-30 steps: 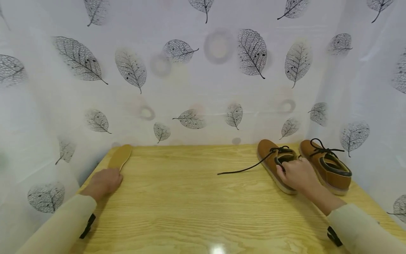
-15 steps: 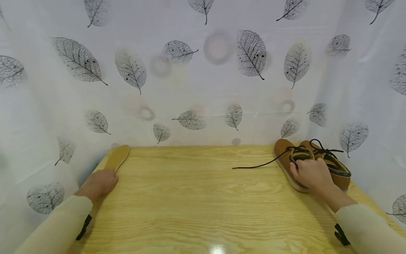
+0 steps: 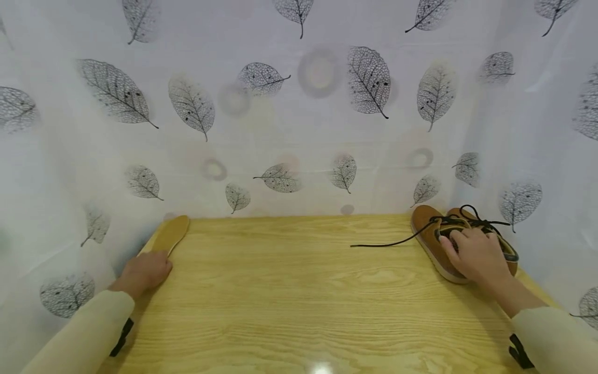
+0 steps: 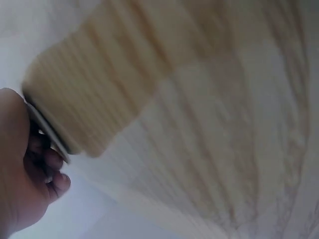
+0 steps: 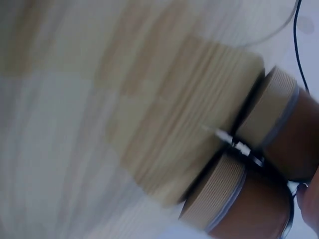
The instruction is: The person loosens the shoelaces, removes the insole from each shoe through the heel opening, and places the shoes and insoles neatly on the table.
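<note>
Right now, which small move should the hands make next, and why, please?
Probably the right hand could let go of the shoe whose lace trails out: this shoe seems to stand on the table, close beside the other shoe, so holding it may serve little more.

A leaf-printed curtain (image 3: 299, 122) lines 3 sides of a wood-grain table (image 3: 289, 296).
</note>
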